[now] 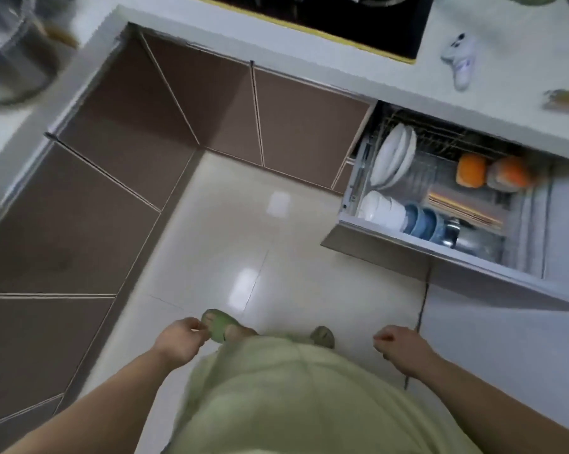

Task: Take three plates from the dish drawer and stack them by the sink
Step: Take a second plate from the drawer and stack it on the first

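Note:
The dish drawer [388, 247] stands pulled out at the right, under the white counter. White plates [395, 154] stand on edge in its wire rack at the back left. White bowls [382, 208] and blue bowls [422, 221] sit along its front. My left hand [178, 339] hangs low over the floor with fingers loosely curled, holding nothing. My right hand [397, 344] is also low, fingers curled, empty, well short of the drawer. The sink is not in view.
Two orange bowls [492, 172] and chopsticks [463, 208] lie in the drawer. Brown cabinet doors [211, 103] wrap the corner. A black hob [358, 18] and a white controller [460, 57] sit on the counter [505, 103]. A steel pot [11, 57] is at top left. My feet in green slippers [217, 324] stand on the tile floor.

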